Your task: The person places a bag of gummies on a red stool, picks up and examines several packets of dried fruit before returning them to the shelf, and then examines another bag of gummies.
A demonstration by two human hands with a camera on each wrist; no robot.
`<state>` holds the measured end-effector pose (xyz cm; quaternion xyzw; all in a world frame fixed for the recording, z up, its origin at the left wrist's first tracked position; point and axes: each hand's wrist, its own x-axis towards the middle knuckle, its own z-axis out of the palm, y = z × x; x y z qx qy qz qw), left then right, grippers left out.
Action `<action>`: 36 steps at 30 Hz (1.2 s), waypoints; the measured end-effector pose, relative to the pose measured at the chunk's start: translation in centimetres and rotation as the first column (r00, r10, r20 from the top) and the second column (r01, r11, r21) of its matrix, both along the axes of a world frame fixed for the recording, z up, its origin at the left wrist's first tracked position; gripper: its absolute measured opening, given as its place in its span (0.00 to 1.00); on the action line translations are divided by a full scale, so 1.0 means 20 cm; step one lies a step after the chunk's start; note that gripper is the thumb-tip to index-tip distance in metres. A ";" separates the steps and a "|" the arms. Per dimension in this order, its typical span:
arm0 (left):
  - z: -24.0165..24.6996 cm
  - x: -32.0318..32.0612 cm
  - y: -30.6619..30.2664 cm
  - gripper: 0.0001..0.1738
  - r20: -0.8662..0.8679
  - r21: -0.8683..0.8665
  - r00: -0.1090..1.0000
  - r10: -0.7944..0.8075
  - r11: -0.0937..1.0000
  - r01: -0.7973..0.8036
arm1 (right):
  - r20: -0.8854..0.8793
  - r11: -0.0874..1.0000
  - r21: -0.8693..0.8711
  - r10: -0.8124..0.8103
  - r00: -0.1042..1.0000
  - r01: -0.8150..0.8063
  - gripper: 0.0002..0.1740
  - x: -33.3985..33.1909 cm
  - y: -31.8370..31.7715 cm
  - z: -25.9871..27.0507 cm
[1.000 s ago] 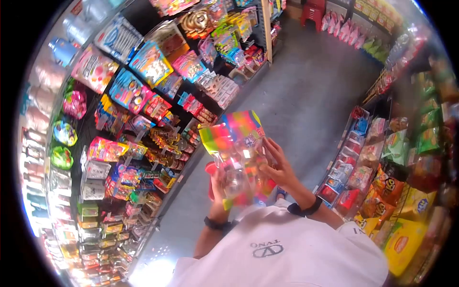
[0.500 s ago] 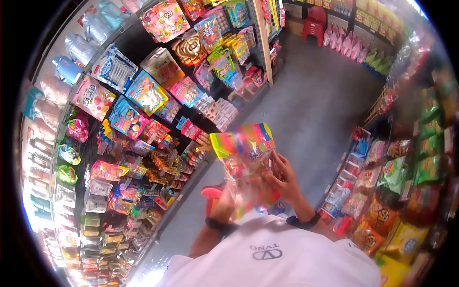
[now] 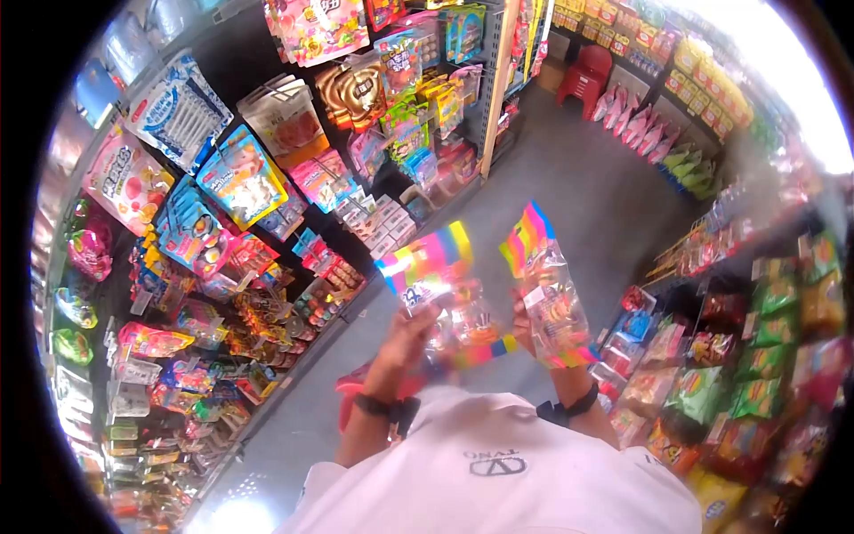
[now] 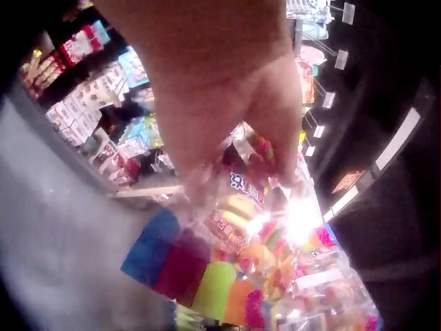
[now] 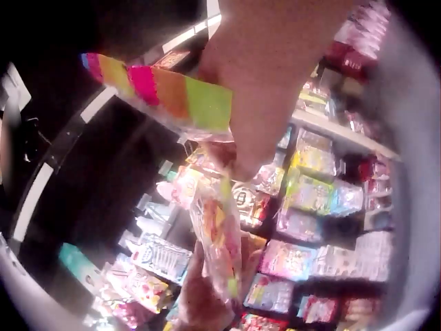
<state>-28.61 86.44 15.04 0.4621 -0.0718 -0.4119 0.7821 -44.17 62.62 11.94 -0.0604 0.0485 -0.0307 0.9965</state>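
In the head view my left hand (image 3: 407, 340) grips a clear candy bag (image 3: 463, 316) by its side, rainbow stripes along its top and bottom. The left wrist view shows thumb and fingers pinching that bag (image 4: 238, 221), with small wrapped pieces inside. A second bag (image 3: 553, 303) of the same striped kind stands tilted in my right hand (image 3: 523, 327), a short gap from the first. From the right wrist, the striped end of this bag (image 5: 182, 100) sticks out beside my right hand (image 5: 258, 89), whose fingertips are partly hidden. The left hand (image 5: 203, 300) shows below.
A rack of hanging candy packs (image 3: 240, 182) runs along the left. Shelves of bagged snacks (image 3: 698, 392) line the right. Between them the grey floor (image 3: 587, 169) leads to a red stool (image 3: 584, 78). Another red seat (image 3: 351, 392) is low beside my left arm.
The striped bags were together between both hands; now they are apart, one in each hand. My left hand has risen and gone round its bag's side.
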 end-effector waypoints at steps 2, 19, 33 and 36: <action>-0.02 0.15 -0.03 0.16 0.029 0.004 0.999 0.020 1.000 -0.021 | -0.035 0.992 -0.123 0.017 0.999 -0.022 0.39 0.12 -0.05 0.08; -0.35 0.69 0.02 0.19 0.300 0.088 0.954 0.026 0.995 -0.055 | -0.244 0.293 -0.928 -0.006 0.970 -0.231 0.30 1.15 -0.01 0.32; 0.10 1.05 -0.66 0.19 0.352 0.344 0.936 0.008 0.929 -0.137 | -0.164 0.633 -0.734 0.184 0.969 -0.244 0.25 1.52 -0.72 0.38; 0.14 1.20 -0.80 0.20 0.494 0.400 0.863 -0.107 0.909 -0.116 | -0.113 0.700 -0.690 0.144 0.983 -0.182 0.25 1.60 -0.88 0.31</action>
